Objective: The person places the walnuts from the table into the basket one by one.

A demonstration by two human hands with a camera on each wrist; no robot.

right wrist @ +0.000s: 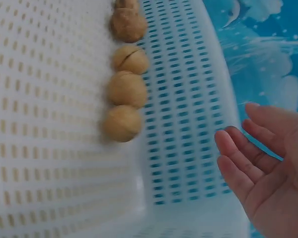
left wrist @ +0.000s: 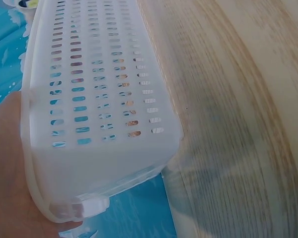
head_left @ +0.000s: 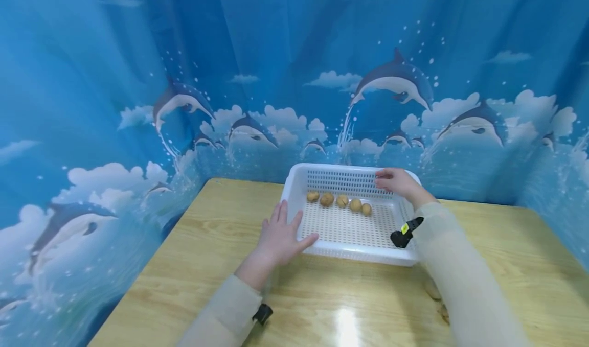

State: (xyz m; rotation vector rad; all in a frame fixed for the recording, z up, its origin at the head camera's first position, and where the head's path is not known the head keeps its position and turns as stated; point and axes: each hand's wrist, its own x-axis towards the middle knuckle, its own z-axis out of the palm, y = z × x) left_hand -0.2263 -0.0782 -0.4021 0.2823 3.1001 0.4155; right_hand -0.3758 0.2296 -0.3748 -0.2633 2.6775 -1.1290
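A white perforated plastic basket [head_left: 354,252] sits on the wooden table, and several tan walnuts [head_left: 327,199] lie in a row along its far side. In the right wrist view the walnuts [right wrist: 124,89] nearly touch one another beside the basket's slotted wall [right wrist: 184,99]. My left hand [head_left: 280,237], fingers spread, is at the basket's near left corner; in the left wrist view it [left wrist: 7,173] lies against the rim. Over the far right part of the basket is my right hand [head_left: 399,183], its fingers loosely bent with nothing between them.
Brownish objects [head_left: 444,314] lie on the table [head_left: 221,224] by my right forearm, partly hidden by the sleeve. A blue dolphin-print curtain [head_left: 285,71] hangs behind the table and along its sides. Black wrist cameras [head_left: 401,238] sit on both wrists.
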